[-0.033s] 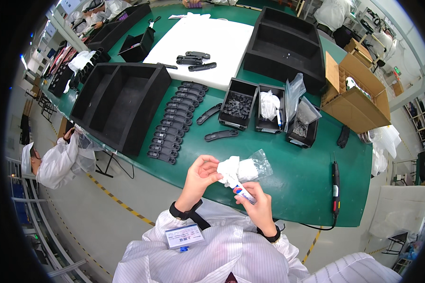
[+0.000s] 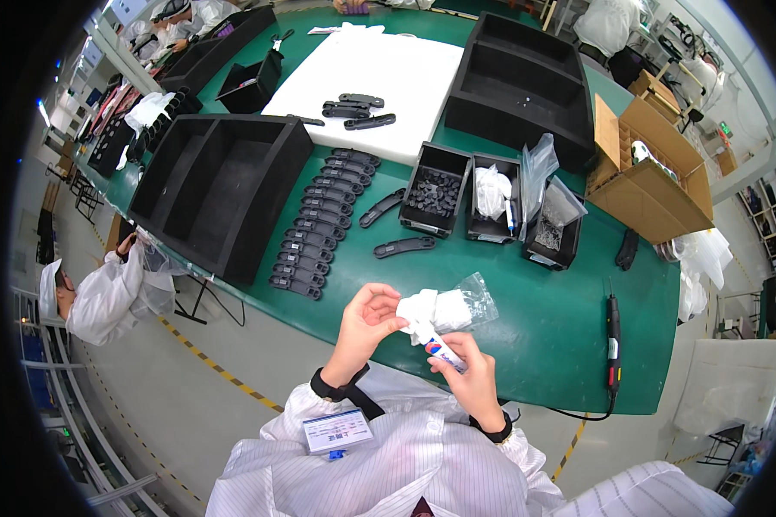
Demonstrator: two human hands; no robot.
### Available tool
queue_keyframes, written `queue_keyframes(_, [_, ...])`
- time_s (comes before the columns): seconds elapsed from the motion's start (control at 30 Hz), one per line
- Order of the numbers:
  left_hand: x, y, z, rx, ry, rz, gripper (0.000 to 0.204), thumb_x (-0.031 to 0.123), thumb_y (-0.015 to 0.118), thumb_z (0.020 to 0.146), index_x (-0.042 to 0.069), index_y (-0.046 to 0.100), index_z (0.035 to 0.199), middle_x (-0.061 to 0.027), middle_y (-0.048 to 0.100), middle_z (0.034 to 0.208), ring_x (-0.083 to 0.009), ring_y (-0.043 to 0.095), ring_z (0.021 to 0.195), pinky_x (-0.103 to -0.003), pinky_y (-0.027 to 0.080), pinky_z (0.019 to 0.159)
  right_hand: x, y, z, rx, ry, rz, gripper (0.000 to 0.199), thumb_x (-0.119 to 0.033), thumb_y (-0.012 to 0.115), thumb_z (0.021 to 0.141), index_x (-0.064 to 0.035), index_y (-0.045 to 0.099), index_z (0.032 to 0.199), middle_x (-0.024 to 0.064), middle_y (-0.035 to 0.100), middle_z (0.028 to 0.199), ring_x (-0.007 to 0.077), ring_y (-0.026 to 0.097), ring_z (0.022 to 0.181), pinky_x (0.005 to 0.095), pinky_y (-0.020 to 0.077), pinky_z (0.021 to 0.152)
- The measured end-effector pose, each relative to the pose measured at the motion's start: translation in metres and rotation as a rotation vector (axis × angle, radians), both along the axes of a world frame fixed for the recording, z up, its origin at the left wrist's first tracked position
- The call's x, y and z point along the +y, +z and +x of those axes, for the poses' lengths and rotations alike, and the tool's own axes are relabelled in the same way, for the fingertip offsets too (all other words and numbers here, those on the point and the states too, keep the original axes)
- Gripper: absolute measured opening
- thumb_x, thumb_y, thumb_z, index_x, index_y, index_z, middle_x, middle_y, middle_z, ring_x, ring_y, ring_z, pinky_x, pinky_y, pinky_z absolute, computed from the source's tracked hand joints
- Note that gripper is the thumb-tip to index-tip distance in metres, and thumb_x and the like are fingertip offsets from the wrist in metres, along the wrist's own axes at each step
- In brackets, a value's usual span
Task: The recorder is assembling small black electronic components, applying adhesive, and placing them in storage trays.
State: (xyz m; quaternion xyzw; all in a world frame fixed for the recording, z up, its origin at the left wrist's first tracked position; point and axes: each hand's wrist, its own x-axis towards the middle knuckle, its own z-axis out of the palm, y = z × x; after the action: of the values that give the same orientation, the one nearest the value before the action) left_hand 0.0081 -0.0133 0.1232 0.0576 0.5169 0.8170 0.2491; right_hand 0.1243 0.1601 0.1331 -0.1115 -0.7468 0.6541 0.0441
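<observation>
Between the thumb and fingers of my right hand is a small white tube with blue and red print, its tip slanting up and left. My left hand pinches a crumpled white cloth, which meets the tube's upper end. Just beyond, a clear plastic bag with white material in it lies against the cloth. Farther off on the green table are two loose black curved strips, one strip lying nearest my hands. To their left runs a row of similar black pieces.
Small black bins hold dark caps, a white cloth with a tube, and small metal parts. Large black trays stand left and far right. A corded electric screwdriver lies at right, near an open cardboard box. White foam carries more black pieces.
</observation>
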Motion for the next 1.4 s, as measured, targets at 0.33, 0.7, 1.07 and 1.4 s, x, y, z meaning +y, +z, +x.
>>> queue_keyframes(0.33, [0.005, -0.012, 0.001, 0.148, 0.135, -0.07, 0.025, -0.01, 0.068, 0.083, 0.003, 0.052, 0.098, -0.0001, 0.055, 0.089, -0.0071, 0.057, 0.083, -0.022, 0.049, 0.078, -0.001, -0.003, -0.003, 0.236, -0.001, 0.567, 0.028, -0.007, 0.074, 0.081, -0.0002, 0.062, 0.105, 0.0142, 0.07, 0.086, 0.0325, 0.068, 0.071, 0.0368, 0.0527, 0.063])
queue_keyframes(0.7, [-0.011, -0.018, -0.018, 0.051, 0.156, 0.064, 0.036, -0.003, 0.07, 0.086, -0.001, 0.052, 0.116, -0.0078, 0.067, 0.095, -0.0135, 0.065, 0.092, -0.026, 0.052, 0.081, -0.003, 0.001, 0.006, 0.051, -0.06, 0.048, 0.026, 0.005, 0.069, 0.085, 0.0034, 0.056, 0.108, 0.0133, 0.072, 0.096, 0.0167, 0.07, 0.075, 0.0271, 0.0542, 0.066])
queue_keyframes(1.07, [-0.005, -0.02, -0.001, 0.121, -0.124, -0.187, 0.018, -0.002, 0.069, 0.086, -0.006, 0.065, 0.103, -0.0086, 0.068, 0.103, -0.013, 0.064, 0.094, -0.026, 0.052, 0.083, -0.005, -0.019, 0.008, 0.017, 0.008, 0.051, 0.03, -0.004, 0.073, 0.085, 0.0004, 0.058, 0.109, 0.0145, 0.071, 0.091, 0.0228, 0.072, 0.074, 0.0302, 0.0541, 0.064])
queue_keyframes(1.4, [0.007, -0.027, 0.011, 0.126, 0.125, -0.217, 0.007, -0.007, 0.066, 0.086, -0.006, 0.066, 0.093, -0.0052, 0.07, 0.088, -0.0105, 0.065, 0.084, -0.025, 0.052, 0.076, -0.005, -0.01, 0.004, -0.001, 0.018, 0.204, 0.029, -0.009, 0.075, 0.084, -0.0021, 0.06, 0.108, 0.0159, 0.07, 0.089, 0.0305, 0.07, 0.072, 0.0352, 0.053, 0.062])
